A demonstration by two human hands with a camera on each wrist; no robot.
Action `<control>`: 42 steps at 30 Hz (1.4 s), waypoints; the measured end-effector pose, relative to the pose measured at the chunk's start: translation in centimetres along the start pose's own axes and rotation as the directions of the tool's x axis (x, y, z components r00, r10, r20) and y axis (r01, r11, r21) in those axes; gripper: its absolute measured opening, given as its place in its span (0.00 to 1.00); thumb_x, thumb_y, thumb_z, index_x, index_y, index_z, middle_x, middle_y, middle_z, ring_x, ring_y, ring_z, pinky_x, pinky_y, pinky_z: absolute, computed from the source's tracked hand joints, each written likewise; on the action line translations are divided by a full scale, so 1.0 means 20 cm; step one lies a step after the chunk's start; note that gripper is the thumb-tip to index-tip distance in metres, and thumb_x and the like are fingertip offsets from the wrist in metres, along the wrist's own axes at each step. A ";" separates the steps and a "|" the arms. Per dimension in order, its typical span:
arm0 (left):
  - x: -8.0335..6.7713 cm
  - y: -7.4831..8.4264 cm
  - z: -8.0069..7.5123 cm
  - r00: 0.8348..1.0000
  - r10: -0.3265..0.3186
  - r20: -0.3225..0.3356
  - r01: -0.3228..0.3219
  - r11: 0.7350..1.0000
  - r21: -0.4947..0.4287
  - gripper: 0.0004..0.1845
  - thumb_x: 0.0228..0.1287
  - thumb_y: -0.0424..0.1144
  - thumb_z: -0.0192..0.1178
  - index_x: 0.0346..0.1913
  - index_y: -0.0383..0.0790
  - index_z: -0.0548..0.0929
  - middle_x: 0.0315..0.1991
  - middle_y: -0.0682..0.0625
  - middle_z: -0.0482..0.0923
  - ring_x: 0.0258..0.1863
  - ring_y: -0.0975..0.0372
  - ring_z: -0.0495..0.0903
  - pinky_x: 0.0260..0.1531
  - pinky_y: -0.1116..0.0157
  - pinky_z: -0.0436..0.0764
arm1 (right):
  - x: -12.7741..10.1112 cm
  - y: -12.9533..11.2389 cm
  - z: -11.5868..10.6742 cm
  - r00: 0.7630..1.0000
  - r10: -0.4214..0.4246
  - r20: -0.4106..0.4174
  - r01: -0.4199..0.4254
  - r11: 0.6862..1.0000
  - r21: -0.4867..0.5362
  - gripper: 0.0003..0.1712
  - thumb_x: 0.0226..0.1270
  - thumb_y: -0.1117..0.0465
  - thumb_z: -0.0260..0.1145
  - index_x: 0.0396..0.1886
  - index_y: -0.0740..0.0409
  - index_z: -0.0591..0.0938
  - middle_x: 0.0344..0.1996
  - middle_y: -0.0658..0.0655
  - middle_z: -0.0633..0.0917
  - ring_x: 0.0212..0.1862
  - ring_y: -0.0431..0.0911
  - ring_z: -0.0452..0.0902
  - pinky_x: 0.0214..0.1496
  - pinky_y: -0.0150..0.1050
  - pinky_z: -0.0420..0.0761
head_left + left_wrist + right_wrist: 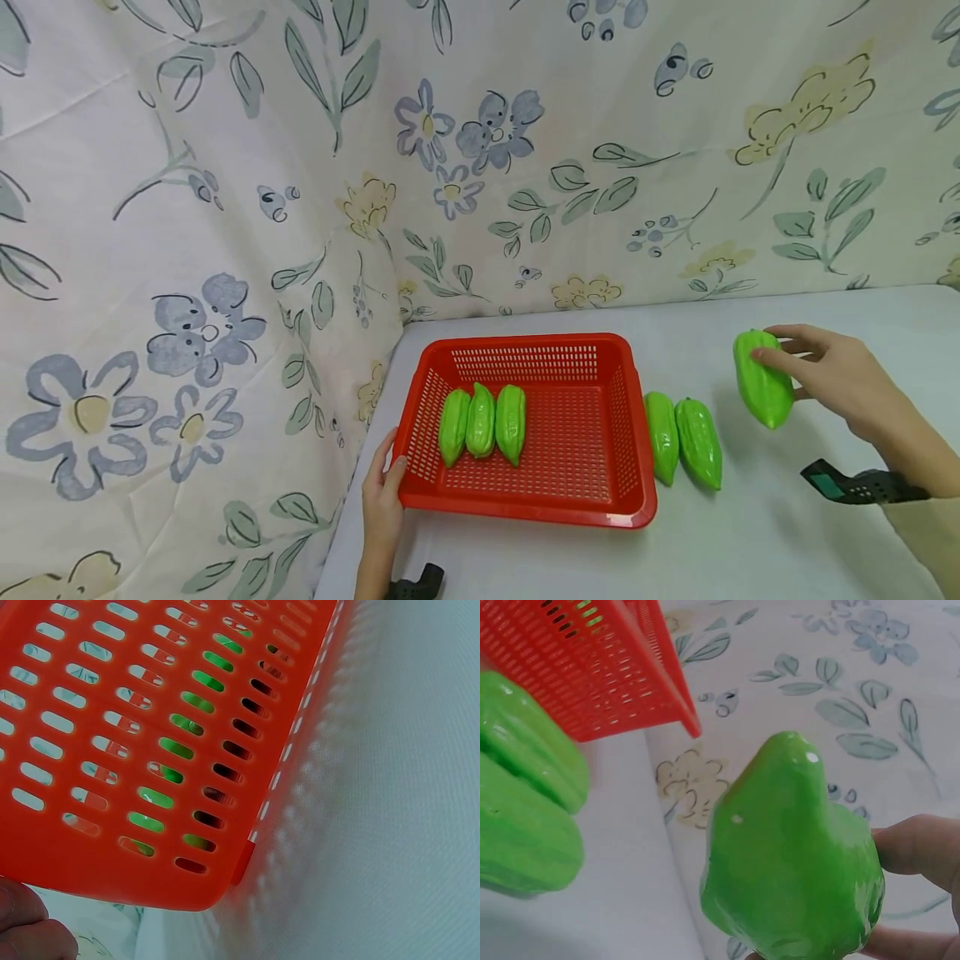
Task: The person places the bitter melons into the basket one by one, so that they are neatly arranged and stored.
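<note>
My right hand (843, 375) pinches a glossy bright-green ridged fruit (762, 379) between thumb and fingers, raised over the table right of the red plastic basket (555, 515). Its tapered tip and lobed sides fill the middle of the right wrist view, where the fruit (791, 855) hides part of the fingers. My left hand (384, 500) grips the basket's left rim near the front corner. Three similar green fruits (481, 421) lie side by side in the left half of the basket. Two more green fruits (698, 442) lie on the table against or close to its right side.
The white table (750, 550) meets a floral cloth (570, 183) along its back and left sides. Slotted holes run through the basket's walls. A dark strap (862, 485) sits on the right wrist, another dark band (416, 586) on the left.
</note>
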State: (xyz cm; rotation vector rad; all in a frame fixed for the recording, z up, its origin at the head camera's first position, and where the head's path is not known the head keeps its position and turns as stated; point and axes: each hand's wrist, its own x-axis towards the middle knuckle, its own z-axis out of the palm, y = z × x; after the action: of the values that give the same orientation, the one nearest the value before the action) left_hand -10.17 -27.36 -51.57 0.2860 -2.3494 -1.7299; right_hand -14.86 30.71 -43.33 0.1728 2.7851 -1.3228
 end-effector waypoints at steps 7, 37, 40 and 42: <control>0.00 0.01 0.00 1.000 0.027 0.000 -0.027 1.000 -0.011 0.25 0.82 0.37 0.47 0.78 0.49 0.70 0.70 0.41 0.76 0.39 0.55 0.88 0.37 0.68 0.89 | -0.02 -0.03 0.01 1.000 0.000 -0.006 0.000 1.000 -0.005 0.43 0.78 0.40 0.61 0.75 0.69 0.67 0.64 0.80 0.74 0.36 0.25 0.72 0.31 0.36 0.86; 0.00 -0.01 0.00 1.000 0.013 -0.010 -0.013 1.000 0.014 0.26 0.82 0.37 0.47 0.78 0.48 0.69 0.70 0.41 0.76 0.39 0.51 0.88 0.37 0.67 0.89 | 0.01 -0.15 0.15 0.997 -0.040 0.069 0.038 0.999 0.034 0.43 0.79 0.39 0.58 0.76 0.68 0.66 0.66 0.79 0.73 0.56 0.66 0.78 0.36 0.34 0.88; 0.00 0.00 0.00 1.000 0.023 -0.013 -0.023 1.000 0.020 0.25 0.82 0.37 0.47 0.78 0.47 0.69 0.69 0.39 0.76 0.39 0.51 0.88 0.37 0.68 0.89 | 0.02 -0.20 0.18 0.996 -0.046 0.080 0.042 0.998 0.047 0.43 0.79 0.39 0.58 0.77 0.68 0.66 0.66 0.79 0.73 0.57 0.66 0.78 0.36 0.35 0.88; 0.00 0.00 0.00 1.000 0.023 -0.013 -0.023 1.000 0.021 0.25 0.82 0.37 0.47 0.78 0.47 0.69 0.69 0.39 0.76 0.38 0.51 0.88 0.37 0.69 0.89 | 0.03 -0.22 0.20 0.995 -0.045 0.093 0.039 0.997 0.064 0.43 0.79 0.39 0.58 0.77 0.67 0.66 0.67 0.78 0.73 0.58 0.66 0.78 0.37 0.35 0.88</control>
State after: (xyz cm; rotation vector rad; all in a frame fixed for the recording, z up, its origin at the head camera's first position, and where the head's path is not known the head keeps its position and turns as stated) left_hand -10.26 -27.37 -51.65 0.2719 -2.3532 -1.6885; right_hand -16.01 24.94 -42.46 0.0530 2.6859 -1.3898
